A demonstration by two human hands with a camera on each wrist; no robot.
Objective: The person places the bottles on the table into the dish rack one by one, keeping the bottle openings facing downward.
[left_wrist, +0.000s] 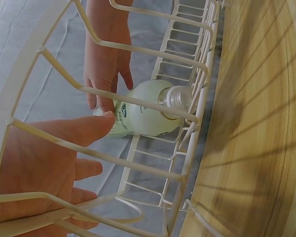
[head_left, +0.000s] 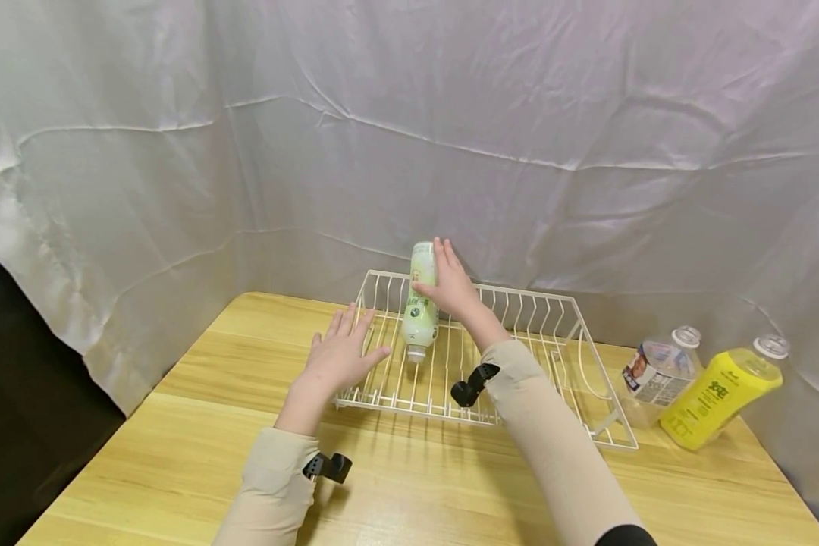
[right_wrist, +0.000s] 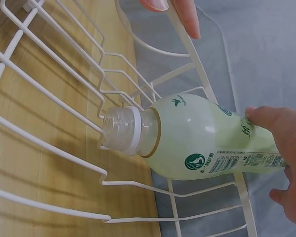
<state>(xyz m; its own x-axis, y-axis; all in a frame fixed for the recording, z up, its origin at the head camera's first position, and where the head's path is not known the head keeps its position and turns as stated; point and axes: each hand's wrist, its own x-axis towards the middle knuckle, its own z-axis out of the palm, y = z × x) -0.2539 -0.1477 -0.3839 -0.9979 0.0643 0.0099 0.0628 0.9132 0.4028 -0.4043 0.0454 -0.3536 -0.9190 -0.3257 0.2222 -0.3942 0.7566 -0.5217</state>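
Note:
A pale green plastic bottle (head_left: 419, 315) stands neck down, slightly tilted, in the white wire rack (head_left: 519, 349). My right hand (head_left: 456, 288) holds it near its raised base, thumb across the front and the other fingers along the right side. In the right wrist view the bottle's clear neck end (right_wrist: 121, 129) sits between the rack's wires. My left hand (head_left: 337, 353) is spread with straight fingers over the rack's left side, apart from the bottle in the head view. The left wrist view looks through the wires at both hands and the bottle.
At the table's right stand a clear bottle with a printed label (head_left: 662, 368) and a yellow bottle (head_left: 722, 390), both beside the rack. A grey curtain (head_left: 450, 152) hangs behind the wooden table (head_left: 409, 485). A dark area lies beyond the table's left edge.

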